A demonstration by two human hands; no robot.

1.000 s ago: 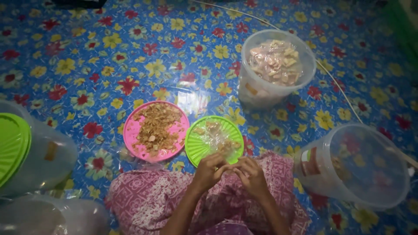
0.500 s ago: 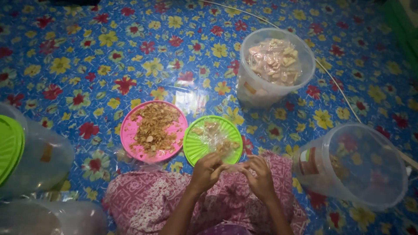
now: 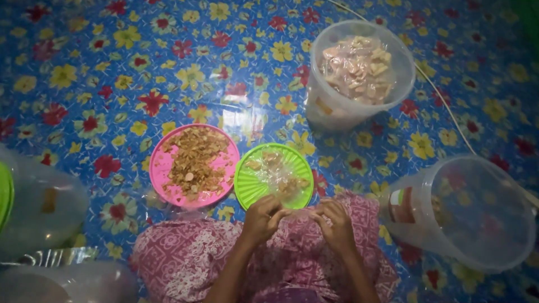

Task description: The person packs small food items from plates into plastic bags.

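My left hand (image 3: pixel 263 217) and my right hand (image 3: pixel 336 222) sit close together over my pink patterned lap (image 3: pixel 191 255), just below a green lid-like plate (image 3: pixel 252 188). Both hands pinch a thin clear plastic wrap (image 3: pixel 297 212) stretched between them; what it holds is too small to tell. The green plate carries a few pale snack pieces under clear plastic. To its left lies a pink plate (image 3: pixel 160 165) heaped with brown crumbly snack bits.
A clear tub (image 3: pixel 331 106) filled with wrapped snacks stands at the upper right. An empty clear tub (image 3: pixel 477 219) lies tipped at the right. Clear containers, one with a green lid (image 3: pixel 4 193), crowd the left edge. A thin cord (image 3: pixel 443 104) crosses the flowered blue mat (image 3: pixel 112 73).
The hands have stayed over the lap, fingers shifting slightly around the plastic wrap. The view has tilted a little; the plates and tubs have not moved.
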